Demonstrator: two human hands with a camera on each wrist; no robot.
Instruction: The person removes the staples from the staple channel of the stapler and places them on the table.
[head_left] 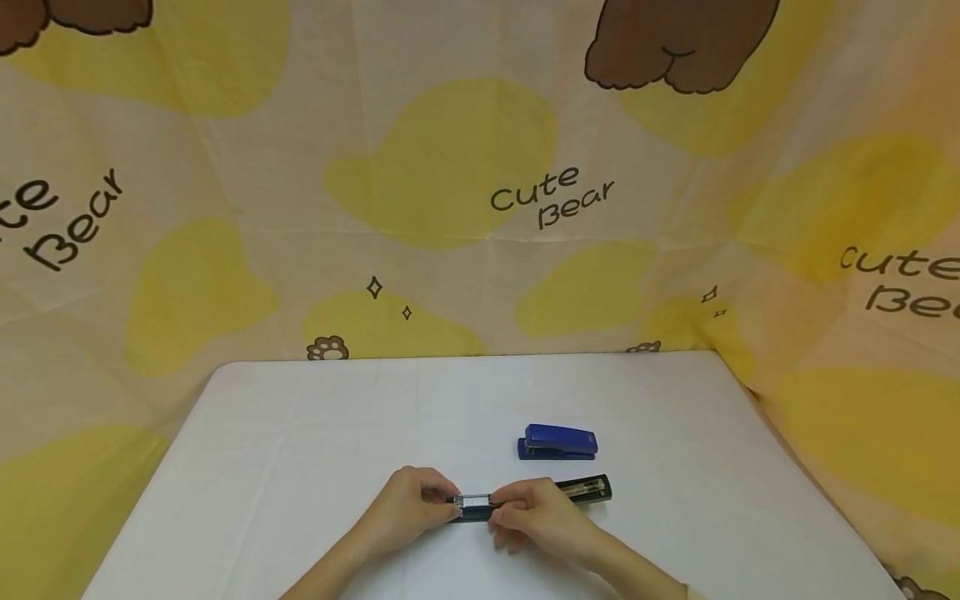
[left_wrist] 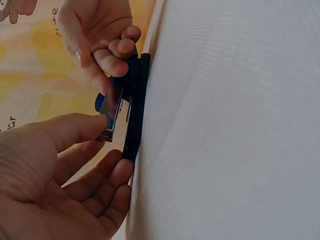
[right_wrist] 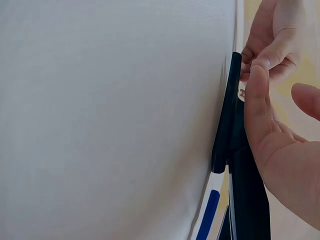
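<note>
A black stapler lies on the table with its top swung far back, and the raised top reaches out to the right behind my right hand. Over its base sits a shiny strip of staples. My left hand pinches the left end of the strip between thumb and forefinger; its other fingers curl beside the base in the left wrist view. My right hand pinches the strip's right end with thumb and forefinger. In the right wrist view, that hand partly covers the black stapler.
A closed blue stapler stands just behind the black one on the white table. A cloth backdrop with yellow patches and bear prints hangs behind and along the sides.
</note>
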